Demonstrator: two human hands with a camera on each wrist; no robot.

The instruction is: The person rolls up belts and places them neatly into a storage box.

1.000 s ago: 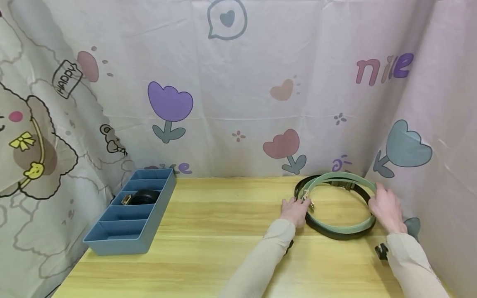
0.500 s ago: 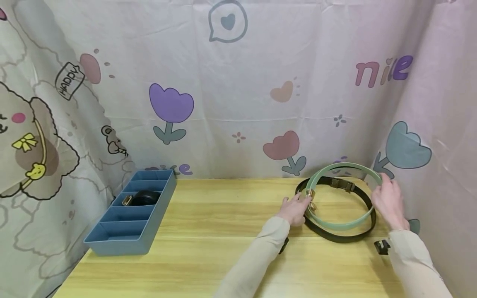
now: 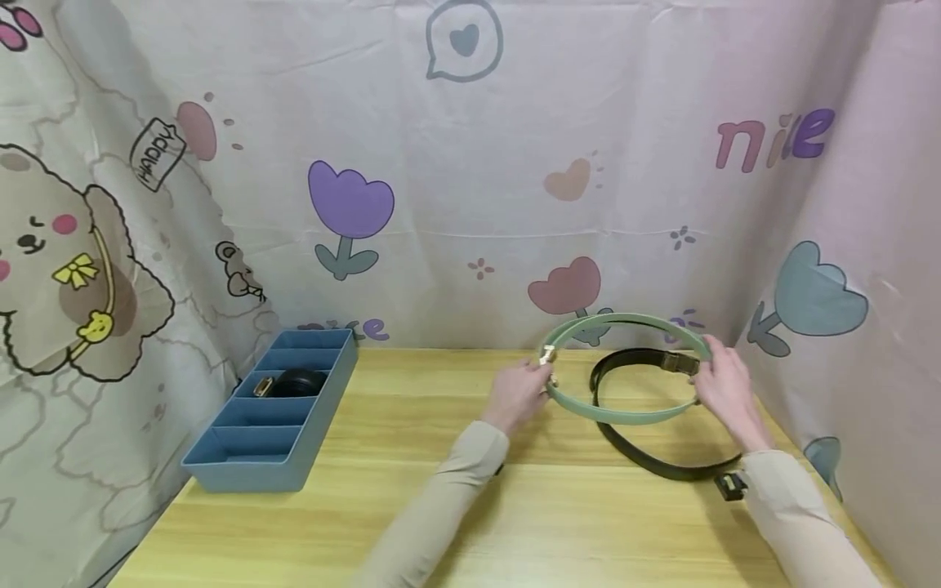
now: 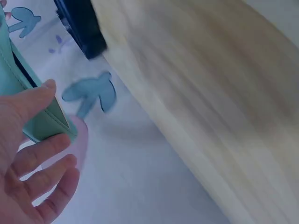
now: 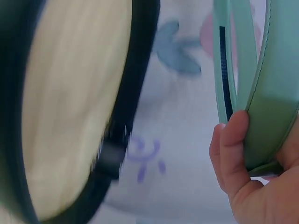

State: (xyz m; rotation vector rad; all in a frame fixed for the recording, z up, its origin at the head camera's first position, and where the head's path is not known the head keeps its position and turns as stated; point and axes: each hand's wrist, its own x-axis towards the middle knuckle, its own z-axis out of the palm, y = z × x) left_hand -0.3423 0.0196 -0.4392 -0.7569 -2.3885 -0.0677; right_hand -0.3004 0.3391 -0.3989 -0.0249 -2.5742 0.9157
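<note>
A light green belt (image 3: 625,417), looped into a ring with a gold-coloured buckle (image 3: 547,354), is held up between both hands. My left hand (image 3: 517,395) pinches it at the buckle side; in the left wrist view the thumb lies over the green strap (image 4: 44,123) and the other fingers are spread below. My right hand (image 3: 728,390) grips the opposite side, its fingers curled round the strap (image 5: 273,93) in the right wrist view. Beneath and behind the green ring, a black belt (image 3: 647,464) with a dark buckle (image 3: 680,363) lies looped on the table.
On the left of the wooden table (image 3: 412,506) stands a blue divided box (image 3: 290,465). A rolled black belt (image 3: 303,382) with a gold-coloured buckle sits in one of its compartments. A patterned curtain (image 3: 456,163) hangs behind and along both sides.
Both hands have lifted the green belt off the black one and carried it to the left. The black belt stays on the table. The head view has turned slightly left.
</note>
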